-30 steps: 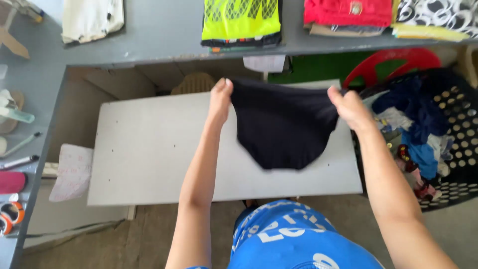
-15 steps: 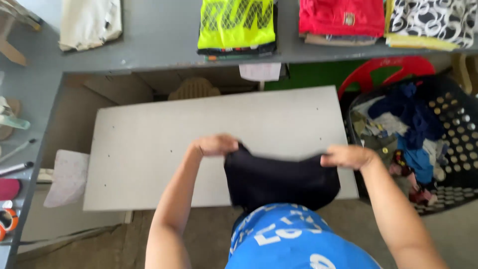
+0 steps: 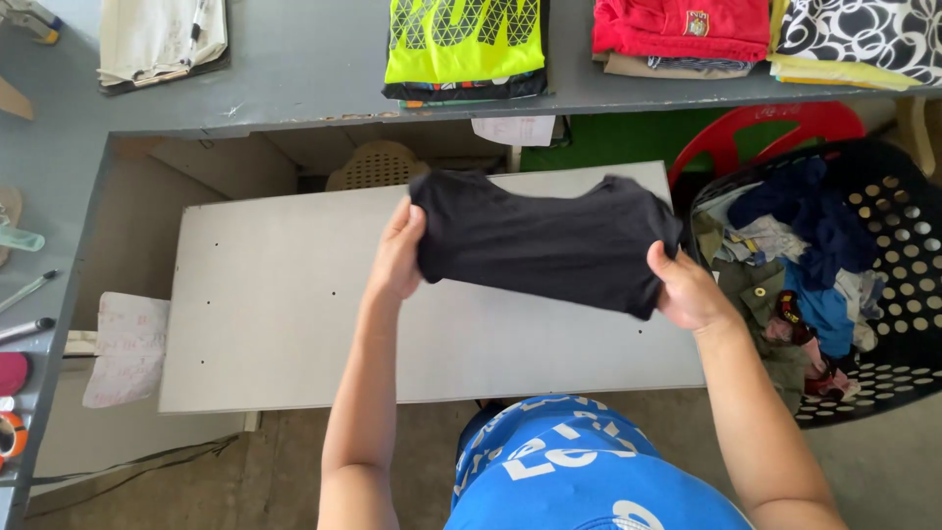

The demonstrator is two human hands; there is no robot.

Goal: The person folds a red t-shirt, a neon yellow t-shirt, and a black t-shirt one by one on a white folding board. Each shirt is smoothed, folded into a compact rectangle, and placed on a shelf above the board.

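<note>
A black garment [image 3: 545, 240] is held spread above a white board [image 3: 294, 314], its long axis running across the board from left to right, tilted slightly downward toward the right end. The left end is pinched by the left hand [image 3: 397, 257], fingers closed over the cloth; the lower right corner is gripped by the right hand [image 3: 687, 291], fingers curled shut around it. Half a second earlier the garment was bunched low at the board's near edge; it is now raised and stretched wider toward the far edge. Open board surface is left to the left of the garment. Just beyond the board's right edge a black laundry basket [image 3: 903, 294] of clothes is seen.
</note>
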